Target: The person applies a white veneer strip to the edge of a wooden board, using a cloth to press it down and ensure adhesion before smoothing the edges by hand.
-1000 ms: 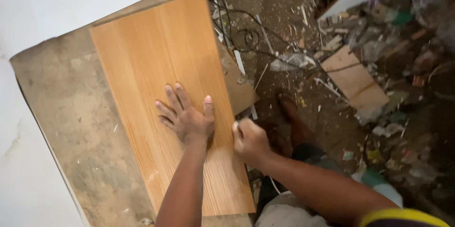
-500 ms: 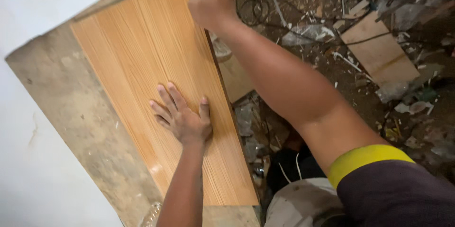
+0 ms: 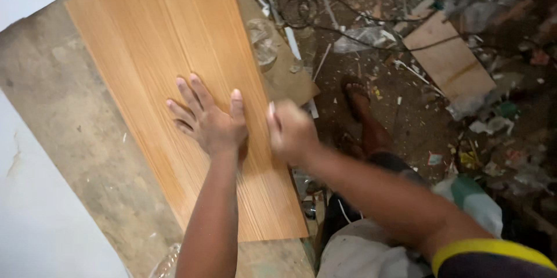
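Note:
My left hand (image 3: pixel 209 121) lies flat, fingers spread, on a long orange wood-grain board (image 3: pixel 156 40). The board rests at a slant on a worn grey workbench (image 3: pixel 64 121). My right hand (image 3: pixel 293 133) is a blurred fist at the board's right edge, just right of the left thumb. A small pale object (image 3: pixel 271 108) sticks up from the fist; the blur hides what it is. A dark sleeve with a yellow band (image 3: pixel 493 252) covers my right upper arm.
A clear plastic container (image 3: pixel 262 40) sits by the board's right edge. Below the bench my sandalled foot (image 3: pixel 357 95) stands on a dirt floor littered with scraps, coiled cable (image 3: pixel 301 8) and a flat brown offcut (image 3: pixel 449 60). A pale wall (image 3: pixel 35 226) lies left.
My right hand has come back from the board's far end to its right edge beside my left hand. The left hand has stayed pressed on the board.

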